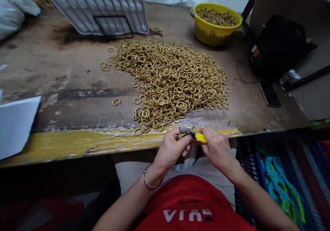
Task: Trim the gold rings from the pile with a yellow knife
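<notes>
A large heap of golden rings covers the middle of the worn wooden table. At the table's near edge my left hand is closed around a golden ring, its thumb wrapped in dark tape. My right hand grips a small yellow-handled knife whose tip meets the ring in my left hand. Both hands hover just below the table edge, over my lap.
A yellow bowl full of rings stands at the back right. A ribbed plastic tray leans at the back. A black bag and a phone lie at the right. White paper lies at the left edge.
</notes>
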`<state>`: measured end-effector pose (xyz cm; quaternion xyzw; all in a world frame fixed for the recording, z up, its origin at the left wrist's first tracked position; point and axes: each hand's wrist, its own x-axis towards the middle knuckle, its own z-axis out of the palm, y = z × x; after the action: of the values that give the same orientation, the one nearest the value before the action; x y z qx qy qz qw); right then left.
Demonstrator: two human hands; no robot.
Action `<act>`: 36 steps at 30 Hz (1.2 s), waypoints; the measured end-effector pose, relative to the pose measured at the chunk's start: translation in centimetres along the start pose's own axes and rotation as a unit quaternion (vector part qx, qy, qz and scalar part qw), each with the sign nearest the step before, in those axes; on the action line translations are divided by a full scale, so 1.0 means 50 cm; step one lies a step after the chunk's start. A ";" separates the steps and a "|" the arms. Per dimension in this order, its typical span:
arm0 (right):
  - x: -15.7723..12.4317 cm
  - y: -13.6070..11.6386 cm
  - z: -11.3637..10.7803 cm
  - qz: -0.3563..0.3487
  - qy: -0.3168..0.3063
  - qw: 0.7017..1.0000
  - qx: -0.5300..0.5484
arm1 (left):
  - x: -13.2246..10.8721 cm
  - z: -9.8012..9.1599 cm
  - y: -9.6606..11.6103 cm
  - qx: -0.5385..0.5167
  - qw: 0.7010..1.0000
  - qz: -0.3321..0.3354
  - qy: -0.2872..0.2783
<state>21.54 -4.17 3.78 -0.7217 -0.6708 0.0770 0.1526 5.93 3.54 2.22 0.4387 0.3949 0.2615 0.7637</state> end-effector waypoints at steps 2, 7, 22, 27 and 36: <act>0.003 -0.006 0.001 0.002 -0.010 0.999 -0.043 | -0.001 -0.002 0.003 0.026 1.000 0.013 0.001; 0.035 0.024 -0.010 0.023 -0.031 0.992 -0.119 | -0.013 -0.010 0.020 0.066 0.997 0.038 -0.018; 0.184 0.067 0.030 0.068 -0.034 0.988 -0.136 | 0.003 -0.033 0.006 -0.220 0.964 -0.064 -0.134; 0.169 0.091 -0.003 -0.010 -0.053 0.999 -0.003 | 0.010 -0.034 0.010 -0.198 0.975 -0.048 -0.088; 0.122 0.068 -0.059 -0.162 -0.083 0.934 0.308 | 0.023 -0.007 0.013 -0.167 0.981 -0.049 -0.090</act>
<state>26.22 1.33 6.05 -0.5119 -0.7325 0.3132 0.3213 6.24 4.86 2.28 0.3068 0.2967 0.2453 0.8704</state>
